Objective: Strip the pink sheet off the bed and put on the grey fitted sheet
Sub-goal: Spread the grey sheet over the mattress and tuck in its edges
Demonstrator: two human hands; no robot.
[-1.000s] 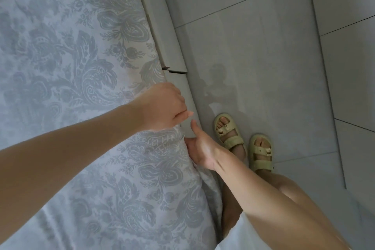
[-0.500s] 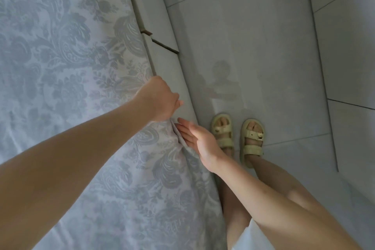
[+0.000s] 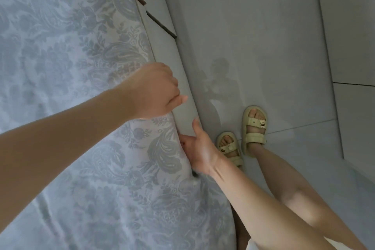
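The grey fitted sheet (image 3: 77, 50), printed with a floral pattern, covers the mattress across the left of the view. My left hand (image 3: 154, 91) grips the sheet at the mattress's right edge, fingers curled under. Just below it, my right hand (image 3: 199, 148) reaches into the gap between the sheet's edge and the pale bed frame (image 3: 183, 95). Its thumb sticks out and its fingertips are hidden behind the fabric. No pink sheet is in view.
I stand right beside the bed on a grey tiled floor (image 3: 263, 36), my feet in pale yellow sandals (image 3: 254, 128). A joint with a dark gap (image 3: 160, 24) shows in the frame rail farther along.
My right hand, hovering with straight fingers half a second ago, has dropped and pushed into the gap at the sheet's edge. My left hand still grips the edge. My feet have stepped apart.
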